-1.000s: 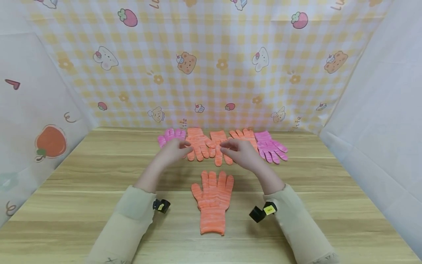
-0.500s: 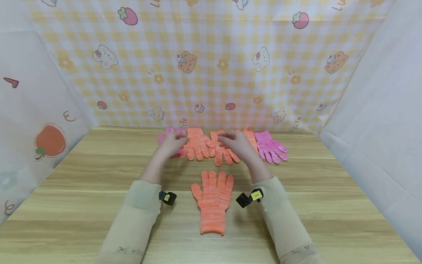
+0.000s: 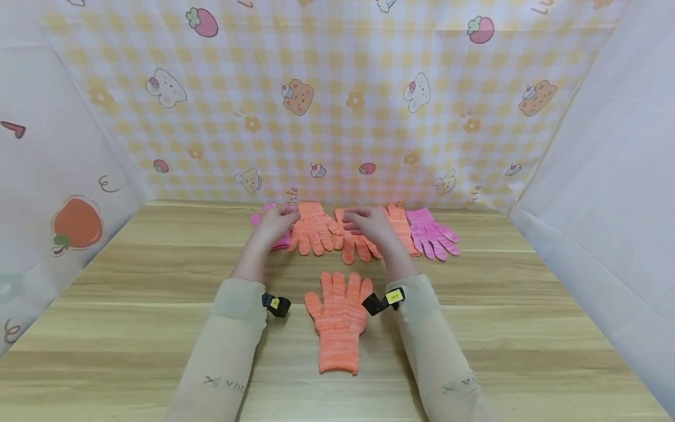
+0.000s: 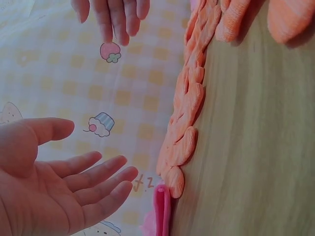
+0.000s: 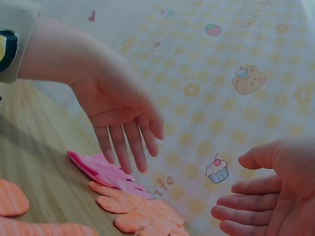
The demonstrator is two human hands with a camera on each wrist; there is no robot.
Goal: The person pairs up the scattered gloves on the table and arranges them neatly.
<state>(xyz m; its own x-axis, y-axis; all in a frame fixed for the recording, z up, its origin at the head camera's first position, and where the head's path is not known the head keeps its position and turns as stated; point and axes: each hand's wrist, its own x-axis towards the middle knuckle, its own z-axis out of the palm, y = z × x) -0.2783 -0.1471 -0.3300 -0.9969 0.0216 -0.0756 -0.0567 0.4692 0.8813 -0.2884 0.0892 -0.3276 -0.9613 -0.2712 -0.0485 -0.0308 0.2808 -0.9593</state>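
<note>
My left hand (image 3: pixel 275 225) hovers over the pink glove (image 3: pixel 282 241) at the left end of a row of knit gloves, partly covering it. Its fingers are relaxed and nothing is in them, as the left wrist view confirms. My right hand (image 3: pixel 371 225) is held above the row's middle, over an orange glove (image 3: pixel 355 249) and partly hiding another orange glove (image 3: pixel 401 223). In the right wrist view its fingers (image 5: pixel 246 214) are loosely extended and hold nothing. Between the hands lies an orange glove (image 3: pixel 314 228). Nearer me, one orange glove (image 3: pixel 339 322) lies flat, fingers pointing away.
A second pink glove (image 3: pixel 431 233) ends the row on the right. The wooden table (image 3: pixel 527 328) meets a yellow checked cloth backdrop (image 3: pixel 337 135) just behind the gloves. White cloth walls stand at both sides. A small camera sits on each sleeve cuff.
Both hands have shifted left in the head view, the right one more clearly, and slightly farther away from me. Neither took hold of anything, and the gloves stay where they were.
</note>
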